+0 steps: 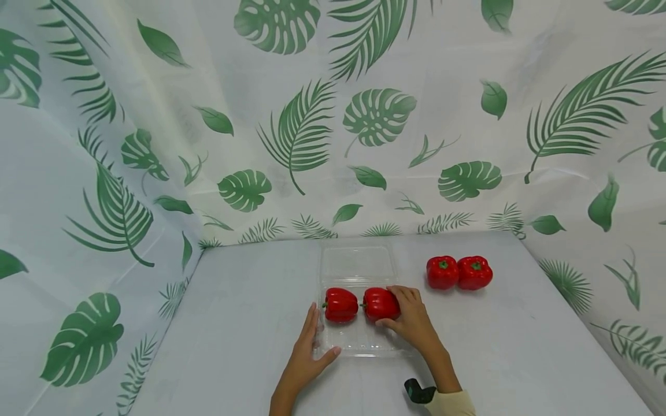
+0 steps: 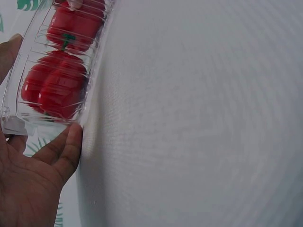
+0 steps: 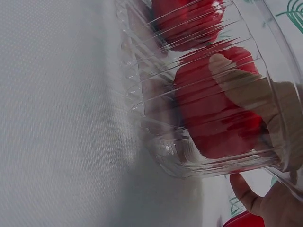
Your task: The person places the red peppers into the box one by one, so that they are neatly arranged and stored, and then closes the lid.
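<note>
A clear plastic clamshell container (image 1: pixel 359 345) lies on the table with its lid (image 1: pixel 358 263) folded back away from me. Two red bell peppers lie on their sides in it, the left pepper (image 1: pixel 341 305) and the right pepper (image 1: pixel 378 304), stems to the left. My right hand (image 1: pixel 413 319) grips the right pepper, thumb on its near side and fingers over its far side. At the container's left side, my left hand (image 1: pixel 307 352) rests with straight fingers and the thumb spread toward the front rim. The left wrist view has its fingertips (image 2: pixel 74 135) right at the container's end.
Two more red bell peppers, one (image 1: pixel 442 273) beside the other (image 1: pixel 475 273), stand stem up on the white table (image 1: pixel 250 312), right of the lid. A leaf-patterned sheet (image 1: pixel 322 144) rises at the back and sides. A dark device (image 1: pixel 418 392) is at my right wrist.
</note>
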Action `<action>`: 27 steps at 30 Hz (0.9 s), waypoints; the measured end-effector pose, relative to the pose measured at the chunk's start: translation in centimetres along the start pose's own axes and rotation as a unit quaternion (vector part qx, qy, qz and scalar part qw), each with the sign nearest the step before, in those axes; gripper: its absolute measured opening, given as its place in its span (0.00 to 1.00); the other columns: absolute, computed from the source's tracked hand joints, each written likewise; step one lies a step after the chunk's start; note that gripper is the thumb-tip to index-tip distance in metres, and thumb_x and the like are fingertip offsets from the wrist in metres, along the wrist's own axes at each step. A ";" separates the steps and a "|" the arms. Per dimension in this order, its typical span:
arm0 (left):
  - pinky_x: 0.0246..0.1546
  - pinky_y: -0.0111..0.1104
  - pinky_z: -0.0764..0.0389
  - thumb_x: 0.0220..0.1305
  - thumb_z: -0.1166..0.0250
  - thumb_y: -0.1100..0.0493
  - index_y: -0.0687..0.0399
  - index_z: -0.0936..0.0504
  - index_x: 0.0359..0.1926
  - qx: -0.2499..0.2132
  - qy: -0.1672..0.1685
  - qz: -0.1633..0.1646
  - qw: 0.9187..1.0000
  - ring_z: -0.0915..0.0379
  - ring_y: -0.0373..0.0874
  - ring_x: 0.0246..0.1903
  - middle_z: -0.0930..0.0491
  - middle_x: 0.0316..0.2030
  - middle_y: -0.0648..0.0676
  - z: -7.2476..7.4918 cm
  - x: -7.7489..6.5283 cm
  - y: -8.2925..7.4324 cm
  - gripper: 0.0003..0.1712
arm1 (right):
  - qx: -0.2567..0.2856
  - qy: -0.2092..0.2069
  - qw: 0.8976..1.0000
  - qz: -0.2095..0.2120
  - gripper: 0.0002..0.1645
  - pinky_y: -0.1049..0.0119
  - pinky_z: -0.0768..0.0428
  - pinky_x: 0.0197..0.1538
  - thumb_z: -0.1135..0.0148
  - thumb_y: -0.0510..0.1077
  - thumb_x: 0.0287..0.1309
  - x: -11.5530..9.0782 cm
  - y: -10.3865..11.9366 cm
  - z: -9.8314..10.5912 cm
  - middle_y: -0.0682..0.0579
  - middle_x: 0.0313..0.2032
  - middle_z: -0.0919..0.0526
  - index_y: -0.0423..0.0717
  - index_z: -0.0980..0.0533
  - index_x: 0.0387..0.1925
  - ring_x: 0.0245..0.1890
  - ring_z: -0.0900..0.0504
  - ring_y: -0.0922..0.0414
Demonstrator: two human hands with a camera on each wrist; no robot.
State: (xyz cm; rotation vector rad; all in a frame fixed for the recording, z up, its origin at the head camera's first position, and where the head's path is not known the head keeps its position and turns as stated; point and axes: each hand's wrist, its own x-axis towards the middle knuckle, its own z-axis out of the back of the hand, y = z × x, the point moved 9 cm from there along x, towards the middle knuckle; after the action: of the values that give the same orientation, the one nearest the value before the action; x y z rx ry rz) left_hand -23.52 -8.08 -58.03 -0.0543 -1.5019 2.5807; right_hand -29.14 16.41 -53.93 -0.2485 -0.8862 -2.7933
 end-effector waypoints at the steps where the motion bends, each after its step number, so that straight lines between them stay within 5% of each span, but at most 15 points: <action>1: 0.60 0.47 0.24 0.56 0.30 0.40 0.39 0.55 0.78 0.000 0.000 0.002 1.000 0.40 0.54 0.71 0.58 0.78 0.45 0.0 0.0 0.1 0.57 | 0.001 0.003 1.000 -0.002 0.52 0.42 0.22 0.60 0.18 0.51 0.38 0.0 0.0 0.0 0.42 0.62 0.27 0.43 0.32 0.65 0.62 0.33 0.45; 27: 0.60 0.47 0.24 0.57 0.31 0.40 0.40 0.55 0.78 -0.005 0.002 -0.001 1.000 0.40 0.54 0.71 0.59 0.78 0.45 0.1 -0.1 -0.1 0.57 | 0.027 0.015 1.000 -0.005 0.53 0.43 0.22 0.60 0.19 0.50 0.40 -0.3 0.1 0.0 0.42 0.64 0.29 0.44 0.35 0.68 0.64 0.36 0.45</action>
State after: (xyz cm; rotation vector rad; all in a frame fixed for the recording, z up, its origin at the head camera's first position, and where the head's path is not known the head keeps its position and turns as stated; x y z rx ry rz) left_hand -23.44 -8.08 -57.91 -0.0592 -1.5121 2.5691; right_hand -28.79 16.36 -53.95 -0.1936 -0.9560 -2.7709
